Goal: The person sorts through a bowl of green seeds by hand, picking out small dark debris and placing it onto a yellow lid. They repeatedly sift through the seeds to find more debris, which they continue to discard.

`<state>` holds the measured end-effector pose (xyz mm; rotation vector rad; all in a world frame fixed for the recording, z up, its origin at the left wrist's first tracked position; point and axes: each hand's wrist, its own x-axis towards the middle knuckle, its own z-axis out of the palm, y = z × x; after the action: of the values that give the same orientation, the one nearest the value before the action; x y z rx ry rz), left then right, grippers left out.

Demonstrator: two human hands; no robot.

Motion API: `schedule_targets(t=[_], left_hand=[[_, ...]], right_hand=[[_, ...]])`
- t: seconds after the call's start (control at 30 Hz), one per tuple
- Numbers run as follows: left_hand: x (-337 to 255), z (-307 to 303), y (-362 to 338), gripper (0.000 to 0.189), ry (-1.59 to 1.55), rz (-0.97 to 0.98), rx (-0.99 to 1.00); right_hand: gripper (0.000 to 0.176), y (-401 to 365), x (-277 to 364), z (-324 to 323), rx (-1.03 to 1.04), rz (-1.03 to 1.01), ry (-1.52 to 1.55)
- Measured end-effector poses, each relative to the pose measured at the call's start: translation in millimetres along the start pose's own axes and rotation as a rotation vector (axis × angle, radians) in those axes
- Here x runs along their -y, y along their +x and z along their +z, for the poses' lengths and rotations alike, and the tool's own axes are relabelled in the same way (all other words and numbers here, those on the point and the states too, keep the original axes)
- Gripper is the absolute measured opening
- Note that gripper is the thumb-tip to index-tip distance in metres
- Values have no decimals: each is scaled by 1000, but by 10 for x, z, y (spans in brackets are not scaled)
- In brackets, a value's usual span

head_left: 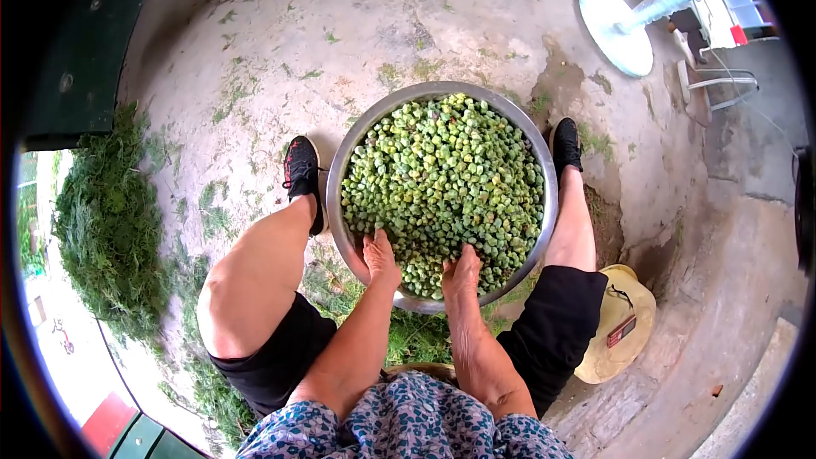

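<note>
A wide metal basin (338,172) stands on the ground between my feet, heaped with small green, knobbly seed cones (446,174). My left hand (380,257) reaches in over the near rim, left of centre, its fingers pushed into the cones. To the right of it, my right hand (461,274) also dips into the near side of the heap. Only parts of the fingers show on both hands. Their tips are buried, so whether cones are gripped is hidden. Between the hands the cones look darker and lie a little lower.
Cut green foliage (110,229) is piled on the left, with loose sprigs scattered on the concrete floor (357,25). A straw hat (625,348) with a small red-and-black device (621,331) lies by my right leg. A white round-based stand (616,31) is at the upper right.
</note>
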<state>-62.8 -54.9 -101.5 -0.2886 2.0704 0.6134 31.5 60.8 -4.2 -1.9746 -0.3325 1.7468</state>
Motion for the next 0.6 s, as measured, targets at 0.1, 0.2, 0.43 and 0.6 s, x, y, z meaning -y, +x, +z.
schedule_targets(t=[0.1, 0.2, 0.43, 0.6], left_hand=[[-634, -307, -664, 60, -846, -237, -4], [-290, -74, -316, 54, -340, -25, -81], [-597, -282, -635, 54, -1350, -110, 62], [-887, -440, -929, 42, -1250, -258, -49]], right_hand=[[29, -6, -20, 54, -52, 28, 58], [29, -7, -5, 58, -71, 29, 79], [23, 62, 65, 70, -60, 59, 46], [25, 98, 43, -17, 72, 14, 28]])
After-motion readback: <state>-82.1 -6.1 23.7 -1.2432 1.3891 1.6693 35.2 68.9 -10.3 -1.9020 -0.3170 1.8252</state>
